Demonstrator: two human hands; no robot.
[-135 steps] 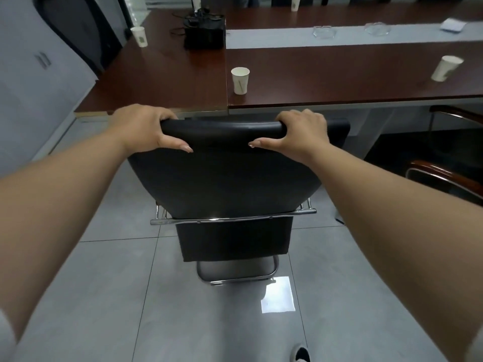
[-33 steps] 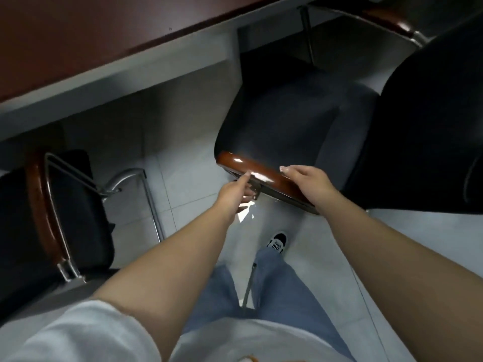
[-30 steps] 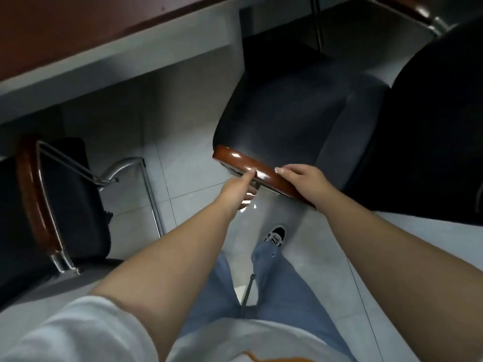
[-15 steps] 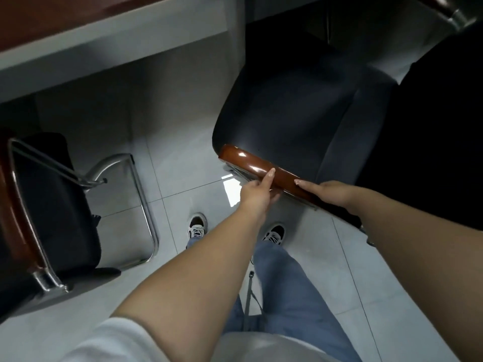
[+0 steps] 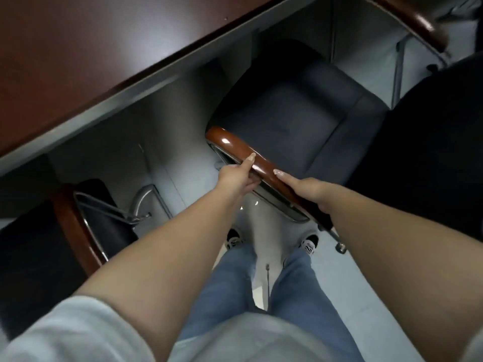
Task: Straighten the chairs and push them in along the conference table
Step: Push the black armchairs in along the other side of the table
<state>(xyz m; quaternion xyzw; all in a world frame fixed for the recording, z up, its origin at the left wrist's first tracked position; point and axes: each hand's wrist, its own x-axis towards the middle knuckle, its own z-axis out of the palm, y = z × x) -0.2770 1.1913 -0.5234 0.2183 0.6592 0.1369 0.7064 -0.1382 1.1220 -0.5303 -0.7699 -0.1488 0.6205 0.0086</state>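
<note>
A black chair (image 5: 295, 111) with a glossy brown wooden armrest (image 5: 235, 146) stands angled beside the dark red conference table (image 5: 91, 53); its seat front reaches just under the table edge. My left hand (image 5: 236, 177) grips the near armrest from the outer side, thumb along the top. My right hand (image 5: 307, 188) holds the same armrest further back, thumb on top and fingers round it. The chair's black backrest (image 5: 428, 152) fills the right side.
A second black chair with a brown armrest (image 5: 69, 226) and chrome frame (image 5: 142, 202) stands at lower left, close to the table. Another armrest (image 5: 418, 22) shows at top right. My legs and shoes (image 5: 234, 239) stand on the grey tile floor between the chairs.
Both hands keep hold of the armrest. The chair has slid toward the table, its seat front now nearer the table edge. My feet have stepped forward and apart.
</note>
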